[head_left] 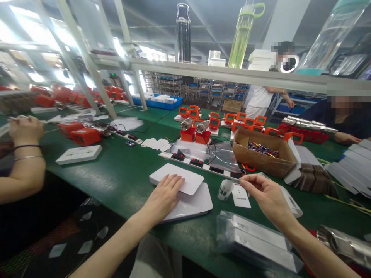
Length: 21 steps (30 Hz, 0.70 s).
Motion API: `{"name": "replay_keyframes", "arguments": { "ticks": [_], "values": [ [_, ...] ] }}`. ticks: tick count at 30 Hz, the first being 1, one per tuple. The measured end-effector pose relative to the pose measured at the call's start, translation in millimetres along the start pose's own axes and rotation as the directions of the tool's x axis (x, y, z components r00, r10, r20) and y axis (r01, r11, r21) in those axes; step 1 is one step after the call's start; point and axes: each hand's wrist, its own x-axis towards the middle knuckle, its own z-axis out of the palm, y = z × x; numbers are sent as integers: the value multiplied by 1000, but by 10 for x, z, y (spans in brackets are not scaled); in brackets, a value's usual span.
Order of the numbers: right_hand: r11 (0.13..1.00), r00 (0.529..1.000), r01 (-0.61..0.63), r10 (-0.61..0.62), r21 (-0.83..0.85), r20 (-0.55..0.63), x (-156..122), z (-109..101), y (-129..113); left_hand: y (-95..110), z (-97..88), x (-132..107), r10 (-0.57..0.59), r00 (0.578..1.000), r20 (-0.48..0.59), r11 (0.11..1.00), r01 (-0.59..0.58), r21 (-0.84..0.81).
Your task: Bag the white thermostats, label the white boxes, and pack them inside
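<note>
My left hand (165, 197) lies with fingers outstretched on a white flat insert (176, 175), which overlaps a white shallow box (199, 199) at the table's front edge. Thumb and forefinger of my right hand (261, 189) are pinched together; whatever is between them is too small to make out. Just left of those fingertips is a small curled white label piece (224, 190) with dark print. Under the fingertips lies a white printed card (241, 197). Below my right hand rests a plastic-wrapped pair of long white boxes (257, 239).
A cardboard box (263, 154) holds small wired parts. Behind it stand several orange-framed devices (213, 121) and a power strip (197, 162). A closed white box (79, 154) lies left. Metal fittings (339, 243) sit front right. Co-workers flank the bench; a co-worker's arm (26, 154) shows left.
</note>
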Motion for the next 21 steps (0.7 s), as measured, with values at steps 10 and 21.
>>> {"name": "replay_keyframes", "arguments": {
  "ticks": [10, 21],
  "values": [
    [997, 996, -10, 18, -79, 93, -36, 81, -249, -233, 132, 141, -16, 1000, 8, 999, 15, 34],
    [999, 983, -4, 12, -44, 182, -1, 92, -208, -748, 51, 477, 218, 963, 161, 975, -222, 6]
  ]
}}
